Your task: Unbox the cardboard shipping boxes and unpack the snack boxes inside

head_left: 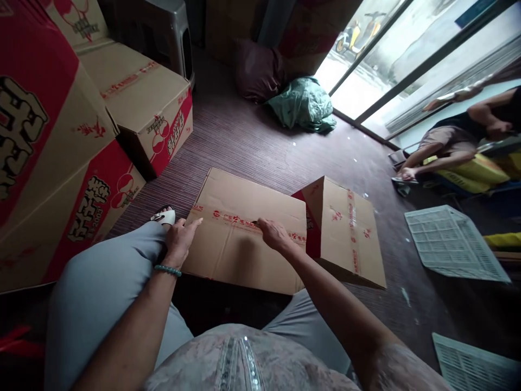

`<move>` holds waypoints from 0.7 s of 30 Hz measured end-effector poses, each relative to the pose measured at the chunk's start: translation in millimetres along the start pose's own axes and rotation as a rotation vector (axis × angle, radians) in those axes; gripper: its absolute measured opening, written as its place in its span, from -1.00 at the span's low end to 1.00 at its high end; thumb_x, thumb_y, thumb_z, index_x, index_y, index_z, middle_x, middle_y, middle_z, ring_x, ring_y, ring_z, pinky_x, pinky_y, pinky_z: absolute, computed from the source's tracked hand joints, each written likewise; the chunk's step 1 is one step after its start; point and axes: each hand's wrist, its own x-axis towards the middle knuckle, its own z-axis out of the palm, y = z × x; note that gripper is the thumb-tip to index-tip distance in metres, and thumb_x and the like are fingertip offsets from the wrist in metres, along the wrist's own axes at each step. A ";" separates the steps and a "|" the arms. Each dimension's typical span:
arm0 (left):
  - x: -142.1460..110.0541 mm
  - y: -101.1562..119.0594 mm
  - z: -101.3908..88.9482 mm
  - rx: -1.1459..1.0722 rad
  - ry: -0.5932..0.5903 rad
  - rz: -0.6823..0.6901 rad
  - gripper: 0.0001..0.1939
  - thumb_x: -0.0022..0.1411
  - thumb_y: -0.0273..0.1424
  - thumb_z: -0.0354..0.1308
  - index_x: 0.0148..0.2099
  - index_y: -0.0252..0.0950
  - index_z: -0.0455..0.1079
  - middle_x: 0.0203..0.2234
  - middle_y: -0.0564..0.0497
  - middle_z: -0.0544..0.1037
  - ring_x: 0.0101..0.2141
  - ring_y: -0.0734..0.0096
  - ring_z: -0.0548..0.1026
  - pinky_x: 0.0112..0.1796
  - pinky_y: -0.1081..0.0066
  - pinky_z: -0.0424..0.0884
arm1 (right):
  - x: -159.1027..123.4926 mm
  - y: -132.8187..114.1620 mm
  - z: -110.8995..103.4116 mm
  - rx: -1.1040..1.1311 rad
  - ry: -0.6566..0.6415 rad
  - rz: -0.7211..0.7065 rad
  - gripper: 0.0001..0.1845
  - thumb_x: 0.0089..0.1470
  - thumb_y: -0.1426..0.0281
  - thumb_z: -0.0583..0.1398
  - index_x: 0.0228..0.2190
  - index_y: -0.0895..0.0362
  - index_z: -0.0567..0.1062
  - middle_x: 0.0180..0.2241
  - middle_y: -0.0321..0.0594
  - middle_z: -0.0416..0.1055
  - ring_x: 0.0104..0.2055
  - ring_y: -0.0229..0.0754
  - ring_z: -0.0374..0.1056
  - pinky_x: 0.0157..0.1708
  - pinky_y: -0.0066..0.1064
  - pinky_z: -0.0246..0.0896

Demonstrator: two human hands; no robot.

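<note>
A sealed brown cardboard box (228,255) with red printed tape along its top seam lies on the floor between my knees. My left hand (179,239) rests on the box's left edge, fingers stretched toward the tape. My right hand (273,233) is closed over the tape seam near the middle, pinching a small dark tool whose tip touches the tape; I cannot make out what it is. A second taped box (350,228) stands against the first one's right side.
Large red and brown cartons (61,152) are stacked at the left, another carton (150,108) behind them. A green bag (303,103) lies by the glass door. White plastic grids (451,241) lie on the floor at right. Another person (459,141) sits at far right.
</note>
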 end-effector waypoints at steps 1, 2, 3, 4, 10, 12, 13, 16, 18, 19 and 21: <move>-1.0 1.8 -1.3 0.041 -0.008 0.005 -0.62 0.02 0.00 0.12 -0.49 -0.22 0.26 -0.56 0.01 0.43 -0.41 0.22 0.39 -0.38 0.36 0.20 | 11.7 -14.7 -3.0 0.016 0.010 -0.026 -0.70 0.26 0.43 -0.11 -0.10 0.08 0.34 -0.18 -0.16 0.47 -0.19 -0.20 0.37 -0.33 -0.42 0.02; -2.0 3.2 -2.5 0.077 -0.017 0.003 -0.62 0.04 0.02 0.10 -0.44 -0.22 0.30 -0.50 -0.02 0.48 -0.37 0.18 0.41 -0.36 0.35 0.22 | 22.4 -28.0 -6.2 0.028 0.016 -0.050 -0.72 0.25 0.42 -0.09 -0.10 0.07 0.34 -0.17 -0.15 0.47 -0.19 -0.19 0.37 -0.30 -0.41 0.03; -2.7 4.0 -3.5 0.109 -0.030 -0.004 -0.60 0.07 0.04 0.06 -0.38 -0.22 0.34 -0.45 -0.05 0.51 -0.34 0.15 0.43 -0.34 0.33 0.24 | 31.2 -39.4 -9.2 0.034 0.020 -0.070 -0.73 0.25 0.39 -0.08 -0.11 0.08 0.34 -0.17 -0.14 0.47 -0.18 -0.18 0.38 -0.26 -0.40 0.05; -3.1 4.3 -4.2 0.134 -0.048 -0.007 -0.56 0.09 0.06 0.03 -0.32 -0.23 0.37 -0.41 -0.09 0.53 -0.31 0.11 0.45 -0.33 0.32 0.25 | 37.8 -48.3 -11.5 0.035 0.021 -0.085 -0.73 0.26 0.37 -0.07 -0.11 0.09 0.35 -0.18 -0.12 0.47 -0.18 -0.16 0.38 -0.22 -0.38 0.06; -3.0 2.0 -1.9 0.101 0.004 0.066 -0.55 0.14 0.06 0.01 -0.35 -0.25 0.39 -0.30 -0.16 0.55 -0.17 0.11 0.45 -0.28 0.34 0.28 | 29.2 -42.0 -11.5 -0.034 -0.012 -0.067 -0.71 0.25 0.41 -0.08 -0.11 0.13 0.37 -0.24 -0.05 0.49 -0.21 -0.13 0.40 -0.18 -0.32 0.07; -3.4 0.9 0.2 0.072 0.033 0.078 -0.58 0.14 0.03 0.04 -0.41 -0.24 0.36 -0.39 -0.12 0.55 -0.29 0.18 0.46 -0.34 0.37 0.25 | 15.3 -26.4 -10.6 -0.066 -0.031 -0.032 -0.70 0.24 0.43 -0.07 -0.12 0.13 0.39 -0.25 -0.06 0.49 -0.22 -0.12 0.41 -0.22 -0.34 0.08; -3.7 0.3 1.3 0.063 0.039 0.075 -0.59 0.13 0.02 0.05 -0.42 -0.24 0.35 -0.44 -0.09 0.54 -0.34 0.20 0.46 -0.38 0.37 0.23 | 8.8 -19.4 -10.6 -0.079 -0.041 -0.010 -0.70 0.23 0.43 -0.06 -0.13 0.12 0.41 -0.26 -0.07 0.50 -0.24 -0.11 0.41 -0.25 -0.35 0.08; -4.3 -1.8 4.3 0.049 0.067 0.064 -0.59 0.11 0.03 0.09 -0.42 -0.23 0.35 -0.50 -0.06 0.52 -0.41 0.22 0.43 -0.42 0.37 0.20 | -0.5 -10.4 -11.3 -0.104 -0.045 0.050 -0.68 0.20 0.45 -0.07 -0.13 0.10 0.41 -0.29 -0.12 0.50 -0.29 -0.12 0.41 -0.34 -0.39 0.07; -4.4 -3.0 5.6 0.049 0.083 0.074 -0.59 0.11 0.04 0.08 -0.41 -0.23 0.36 -0.49 -0.07 0.53 -0.40 0.21 0.44 -0.41 0.37 0.21 | 5.5 -16.9 -12.0 -0.110 -0.015 0.060 -0.64 0.21 0.48 -0.11 -0.07 0.10 0.37 -0.25 -0.13 0.49 -0.26 -0.13 0.40 -0.33 -0.39 0.06; -4.5 -3.3 5.9 0.053 0.088 0.080 -0.59 0.11 0.03 0.08 -0.41 -0.23 0.36 -0.48 -0.08 0.53 -0.38 0.21 0.44 -0.40 0.37 0.23 | 11.6 -23.1 -12.5 -0.108 0.003 0.045 -0.63 0.22 0.47 -0.13 -0.05 0.10 0.35 -0.22 -0.13 0.49 -0.23 -0.14 0.39 -0.31 -0.39 0.07; -4.4 -3.1 5.7 0.068 0.088 0.082 -0.59 0.13 0.02 0.07 -0.40 -0.24 0.38 -0.46 -0.10 0.54 -0.37 0.20 0.46 -0.38 0.36 0.25 | 26.3 -37.4 -14.2 -0.095 0.021 -0.015 -0.65 0.25 0.42 -0.12 -0.05 0.08 0.36 -0.20 -0.15 0.48 -0.20 -0.15 0.39 -0.27 -0.39 0.07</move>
